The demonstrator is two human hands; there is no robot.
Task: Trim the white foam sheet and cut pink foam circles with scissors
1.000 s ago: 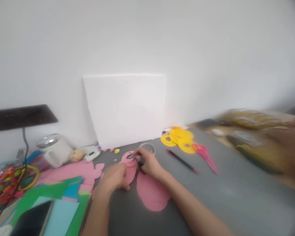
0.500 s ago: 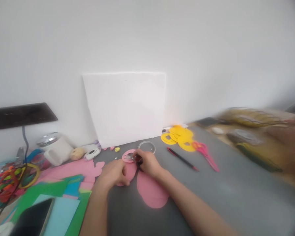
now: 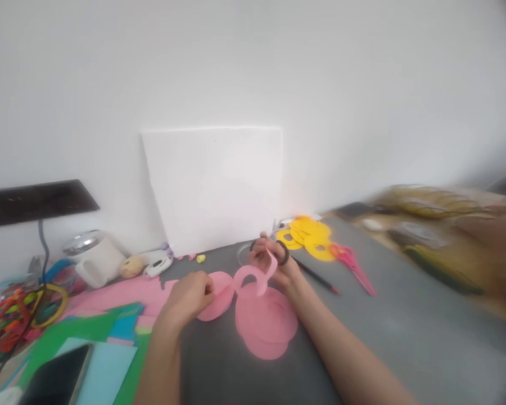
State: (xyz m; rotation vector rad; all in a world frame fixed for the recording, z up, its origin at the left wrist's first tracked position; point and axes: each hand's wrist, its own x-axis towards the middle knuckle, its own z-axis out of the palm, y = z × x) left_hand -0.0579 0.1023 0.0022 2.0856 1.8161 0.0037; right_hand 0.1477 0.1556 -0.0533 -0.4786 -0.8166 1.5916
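My left hand (image 3: 189,295) is closed, its fingertips pinching the edge of a pink paper circle (image 3: 221,298). My right hand (image 3: 280,271) has black-handled scissors (image 3: 283,252) hooked on its fingers, blades pointing up and away. Those same fingers pinch one end of a curled pink paper strip (image 3: 253,273), which hangs in an open loop down to the left. Beneath the strip, several overlapping pink paper circles (image 3: 265,332) lie on the dark table. A clear round ring (image 3: 242,256) is partly hidden behind my right hand.
To the right lie yellow paper rings (image 3: 310,230), a black pencil (image 3: 318,275) and pink scissors (image 3: 354,270). Coloured paper sheets (image 3: 105,365) and a phone (image 3: 57,374) are at left. A white mug (image 3: 99,259) stands behind them. A white board (image 3: 219,188) leans on the wall.
My right hand has moved right and turned up, carrying the scissors off the pink paper. A curled pink strip now hangs from it. My left hand has stayed nearly in place.
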